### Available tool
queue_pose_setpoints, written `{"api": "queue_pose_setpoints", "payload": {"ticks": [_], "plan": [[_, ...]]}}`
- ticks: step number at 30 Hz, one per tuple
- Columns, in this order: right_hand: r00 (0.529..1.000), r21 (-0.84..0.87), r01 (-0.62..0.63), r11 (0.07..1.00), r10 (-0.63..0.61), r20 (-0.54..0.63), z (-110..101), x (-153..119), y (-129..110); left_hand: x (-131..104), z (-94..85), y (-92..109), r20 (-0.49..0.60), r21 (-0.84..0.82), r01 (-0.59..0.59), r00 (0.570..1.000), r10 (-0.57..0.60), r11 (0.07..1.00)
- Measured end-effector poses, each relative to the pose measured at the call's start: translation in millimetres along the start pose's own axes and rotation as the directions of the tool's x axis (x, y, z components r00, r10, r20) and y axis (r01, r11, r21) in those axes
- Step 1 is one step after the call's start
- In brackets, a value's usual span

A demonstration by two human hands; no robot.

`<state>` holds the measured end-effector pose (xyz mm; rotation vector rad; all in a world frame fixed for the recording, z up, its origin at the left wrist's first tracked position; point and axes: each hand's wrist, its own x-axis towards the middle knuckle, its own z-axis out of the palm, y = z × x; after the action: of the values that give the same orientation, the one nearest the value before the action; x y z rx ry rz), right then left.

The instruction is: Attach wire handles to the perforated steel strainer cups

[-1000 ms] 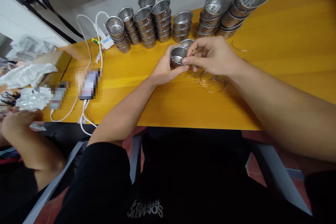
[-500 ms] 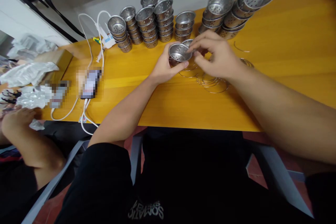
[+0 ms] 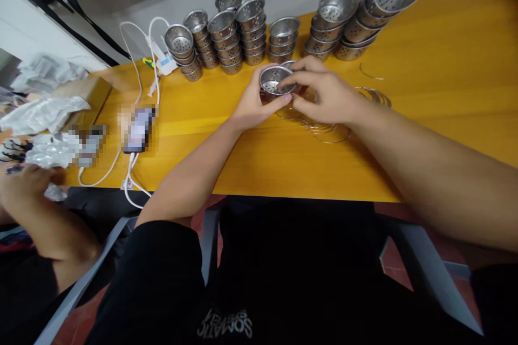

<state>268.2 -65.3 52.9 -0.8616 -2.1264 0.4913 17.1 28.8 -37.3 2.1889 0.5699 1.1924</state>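
At far left, a co-worker's hand (image 3: 30, 180) is near clear plastic packaging (image 3: 54, 149). Next along the surface (image 3: 251, 167) lies a phone (image 3: 138, 132) on white cables; beyond it stand cup stacks (image 3: 225, 46). Around the middle, the person's left hand (image 3: 253, 103) has its fingers clamped around a perforated cup (image 3: 269, 82), mouth up. The right hand (image 3: 326, 94) meets it from the right, one fingertip inside the cup; whether its fingers pinch anything, one cannot tell. The step in hand seems to be fingering the cup's inside; the next move calls for a steady left hold and a light right touch. Wire rings (image 3: 321, 132) lie near the right hand, a curved wire (image 3: 370, 75) farther right.
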Motion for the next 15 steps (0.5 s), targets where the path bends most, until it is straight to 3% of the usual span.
{"api": "queue_pose_setpoints", "payload": {"ticks": [3, 8, 11, 15], "plan": [[0.997, 0.017, -0.007, 1.000, 0.009, -0.071, -3, 0, 4, 1, 0.1, 0, 0.011, -0.036, 0.032, 0.999, -0.032, 0.999], [0.958, -0.145, -0.206, 0.968, 0.169, -0.232, -15, 1, 20, 2, -8.4, 10, -0.003, -0.059, 0.274, 0.962, -0.275, 0.960], [0.932, -0.227, -0.269, 0.936, 0.193, -0.307, -20, 2, 33, 1, -12.0, 13, -0.008, -0.056, 0.313, 0.950, -0.314, 0.948], [0.931, -0.247, -0.274, 0.929, 0.193, -0.310, -20, 1, 47, 0, -11.4, 9, 0.030, -0.045, 0.341, 0.940, -0.340, 0.939]]}}
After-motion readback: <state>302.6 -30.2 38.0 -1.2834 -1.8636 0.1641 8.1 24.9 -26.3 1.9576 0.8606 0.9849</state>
